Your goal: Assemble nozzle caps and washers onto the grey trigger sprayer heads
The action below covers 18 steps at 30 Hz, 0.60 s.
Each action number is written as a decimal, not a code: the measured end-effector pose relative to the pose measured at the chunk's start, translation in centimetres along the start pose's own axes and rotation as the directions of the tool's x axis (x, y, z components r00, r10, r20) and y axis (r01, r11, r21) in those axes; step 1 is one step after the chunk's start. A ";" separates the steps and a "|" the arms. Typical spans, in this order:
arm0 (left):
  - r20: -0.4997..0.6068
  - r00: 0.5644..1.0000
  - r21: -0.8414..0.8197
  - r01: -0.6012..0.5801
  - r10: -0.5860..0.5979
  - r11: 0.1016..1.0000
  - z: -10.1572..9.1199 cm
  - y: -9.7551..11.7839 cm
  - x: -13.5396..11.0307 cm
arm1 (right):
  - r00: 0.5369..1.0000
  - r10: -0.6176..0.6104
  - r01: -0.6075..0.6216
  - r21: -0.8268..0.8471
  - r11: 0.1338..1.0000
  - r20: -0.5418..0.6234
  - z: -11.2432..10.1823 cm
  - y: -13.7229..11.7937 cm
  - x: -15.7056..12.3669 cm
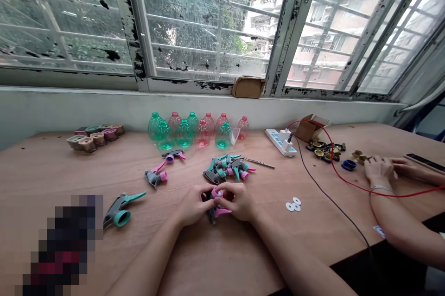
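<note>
Both my hands meet over the wooden table, holding one grey spray trigger head with a pink cap and pink lever. My left hand grips its grey body from the left. My right hand pinches the pink cap from the right. Just beyond them lies a pile of several trigger heads in grey, teal and pink. Two more pink ones lie to the left, and a teal one lies nearer to me.
Green and pink plastic bottles stand in rows by the wall. Small tubs sit far left. White washers, a metal rod, a power strip with red and black cables, and another person's hands by rings are at right.
</note>
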<state>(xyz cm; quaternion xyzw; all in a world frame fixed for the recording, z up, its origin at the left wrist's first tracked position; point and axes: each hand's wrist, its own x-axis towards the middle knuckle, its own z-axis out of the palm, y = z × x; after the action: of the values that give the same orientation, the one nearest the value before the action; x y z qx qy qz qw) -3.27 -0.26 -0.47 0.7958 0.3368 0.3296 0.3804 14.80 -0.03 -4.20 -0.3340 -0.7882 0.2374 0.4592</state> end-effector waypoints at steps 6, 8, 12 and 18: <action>0.014 1.000 0.002 0.006 -0.006 1.000 -0.1 0.0 0.0 | 1.000 0.011 -0.011 -0.026 1.000 0.016 -0.1 0.2 0.0; 0.018 1.000 0.003 0.004 -0.004 1.000 -0.1 0.1 0.0 | 1.000 0.020 -0.019 -0.018 1.000 0.019 -0.1 0.2 0.0; 0.023 1.000 -0.001 0.020 -0.020 1.000 -0.1 -0.1 -0.1 | 0.999 0.039 -0.038 -0.027 0.999 0.036 -0.2 0.1 0.0; -0.018 0.999 0.005 0.034 -0.034 0.999 0.0 -0.1 0.0 | 1.000 0.022 -0.023 -0.090 0.996 -0.011 -0.2 0.1 0.0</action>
<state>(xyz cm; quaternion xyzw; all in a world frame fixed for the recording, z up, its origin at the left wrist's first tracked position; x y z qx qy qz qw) -3.34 -0.18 -0.58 0.7879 0.3546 0.3292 0.3809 15.00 0.03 -4.19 -0.3645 -0.7919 0.2049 0.4450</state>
